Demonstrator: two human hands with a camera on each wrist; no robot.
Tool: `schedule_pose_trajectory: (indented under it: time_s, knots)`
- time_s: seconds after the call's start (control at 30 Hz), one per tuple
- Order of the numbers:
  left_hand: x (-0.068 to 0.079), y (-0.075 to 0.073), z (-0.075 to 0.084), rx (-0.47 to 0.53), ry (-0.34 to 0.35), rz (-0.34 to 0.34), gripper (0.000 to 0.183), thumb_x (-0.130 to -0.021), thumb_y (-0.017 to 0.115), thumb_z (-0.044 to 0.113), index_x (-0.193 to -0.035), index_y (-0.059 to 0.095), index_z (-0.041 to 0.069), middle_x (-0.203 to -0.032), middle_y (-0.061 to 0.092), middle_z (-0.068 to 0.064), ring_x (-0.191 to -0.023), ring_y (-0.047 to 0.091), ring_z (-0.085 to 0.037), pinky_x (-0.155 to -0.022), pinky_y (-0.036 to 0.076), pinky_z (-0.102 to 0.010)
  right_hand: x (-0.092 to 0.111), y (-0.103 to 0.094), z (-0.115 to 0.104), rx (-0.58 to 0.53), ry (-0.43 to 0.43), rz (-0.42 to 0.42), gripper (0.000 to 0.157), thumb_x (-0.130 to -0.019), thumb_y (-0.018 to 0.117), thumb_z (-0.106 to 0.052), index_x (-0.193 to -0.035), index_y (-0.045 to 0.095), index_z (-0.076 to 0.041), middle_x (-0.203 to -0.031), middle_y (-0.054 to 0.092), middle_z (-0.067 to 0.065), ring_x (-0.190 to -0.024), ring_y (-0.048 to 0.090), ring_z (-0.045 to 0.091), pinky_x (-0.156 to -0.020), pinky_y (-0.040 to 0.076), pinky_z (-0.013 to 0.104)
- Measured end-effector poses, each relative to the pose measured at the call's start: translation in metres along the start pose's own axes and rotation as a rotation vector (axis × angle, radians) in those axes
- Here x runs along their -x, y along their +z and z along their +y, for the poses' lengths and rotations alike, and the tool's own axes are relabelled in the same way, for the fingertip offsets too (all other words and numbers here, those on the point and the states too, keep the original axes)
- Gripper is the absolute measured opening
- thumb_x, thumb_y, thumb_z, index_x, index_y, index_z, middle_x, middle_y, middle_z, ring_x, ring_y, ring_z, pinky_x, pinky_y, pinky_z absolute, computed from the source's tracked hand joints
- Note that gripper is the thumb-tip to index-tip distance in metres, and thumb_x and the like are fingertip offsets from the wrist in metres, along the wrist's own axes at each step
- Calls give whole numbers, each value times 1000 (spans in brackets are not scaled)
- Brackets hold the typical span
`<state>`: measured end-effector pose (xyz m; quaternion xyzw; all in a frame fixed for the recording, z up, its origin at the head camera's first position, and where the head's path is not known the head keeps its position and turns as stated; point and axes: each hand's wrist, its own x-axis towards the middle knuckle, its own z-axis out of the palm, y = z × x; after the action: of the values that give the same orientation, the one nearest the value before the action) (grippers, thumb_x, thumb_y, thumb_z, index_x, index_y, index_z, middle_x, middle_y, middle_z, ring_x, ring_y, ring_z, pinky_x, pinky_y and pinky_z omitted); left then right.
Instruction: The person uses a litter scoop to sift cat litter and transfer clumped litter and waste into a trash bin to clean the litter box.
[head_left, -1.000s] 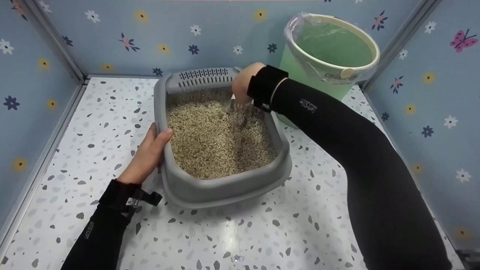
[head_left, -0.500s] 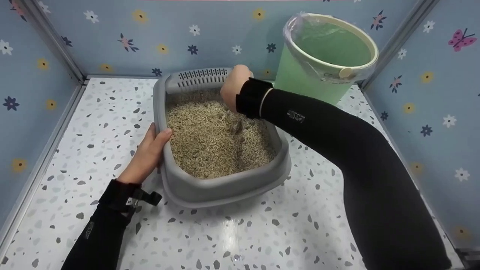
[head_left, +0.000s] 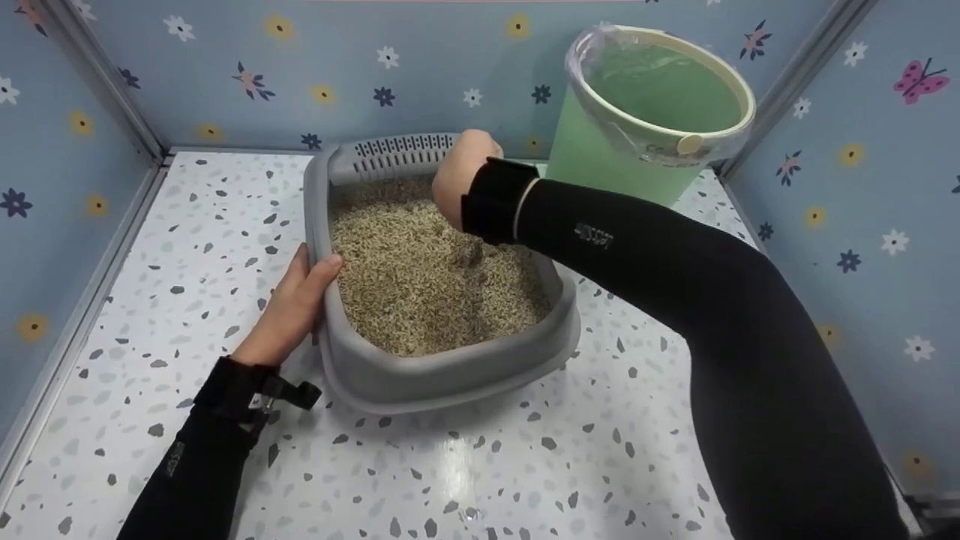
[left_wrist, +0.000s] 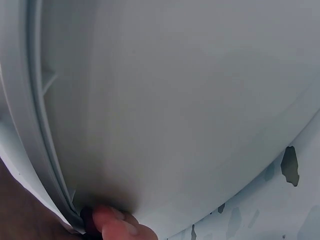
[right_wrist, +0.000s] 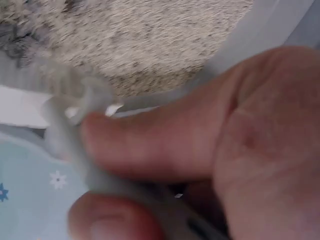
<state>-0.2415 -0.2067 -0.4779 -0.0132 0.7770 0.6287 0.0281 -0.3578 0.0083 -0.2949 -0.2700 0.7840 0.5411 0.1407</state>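
Note:
A grey litter box (head_left: 442, 382) filled with tan, grainy cat litter (head_left: 397, 277) stands on the speckled surface in the head view. My left hand (head_left: 289, 307) grips its left rim, thumb on top. In the left wrist view, fingertips (left_wrist: 117, 225) show below the rim against the outer wall. Over the box's back right part, my right hand (head_left: 461, 176) is curled round a handle. The right wrist view shows it as a pale litter scoop (right_wrist: 107, 182), its slotted head blurred near the litter. From the head camera, my hand hides the scoop.
Behind the box on the right stands a green bin (head_left: 615, 161) with a clear plastic liner over its rim. Blue flowered panels (head_left: 420, 75) enclose the back and sides. White speckled surface (head_left: 600, 450) extends in front of the box.
My right hand has moved left over the box, with its wrist turned. Dark, disturbed litter shows more clearly below it. My left hand keeps its grip on the rim.

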Motion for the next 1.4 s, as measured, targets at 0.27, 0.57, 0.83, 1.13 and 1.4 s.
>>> schedule_pose_trajectory:
  time_s: [0.27,0.57,0.83,1.13,1.4]
  knots:
    - [3,3,-6,18,5,19,91,-113,47,60,-180,3,17,-181,17,-21,-160,27,-38,-130,25,-55,-9,-10,-1,-143,-6,-6,44,-110,60,-39,-73,45,-21,-67,41,-4,-54,36,11,-44,30,25]
    - [2,6,-2,9,1,14,92,-113,49,64,-180,5,18,-170,29,-27,-145,41,-44,-118,38,-58,-26,10,43,-555,-43,53,25,-104,54,-29,-80,50,-21,-92,55,-1,-78,52,17,-60,48,37]
    - [3,9,-2,17,-1,9,92,-113,50,63,-180,5,19,-172,30,-25,-146,42,-42,-121,38,-57,-46,29,62,-861,-66,28,26,-100,58,-19,-76,48,-18,-83,52,-1,-75,50,19,-63,49,34]
    - [0,5,1,4,-1,15,100,-112,51,62,-179,-5,14,-182,12,-21,-160,29,-37,-130,29,-49,-51,45,95,-864,-131,-138,15,-74,51,-5,-75,50,-20,-70,54,-5,-61,50,14,-52,45,29]
    - [2,2,3,-21,3,42,89,-111,52,65,-176,18,15,-125,50,-21,-86,57,-22,-69,55,-34,-57,45,95,-945,-299,-285,15,-92,53,-5,-86,65,-12,-69,65,-8,-60,59,8,-57,52,26]
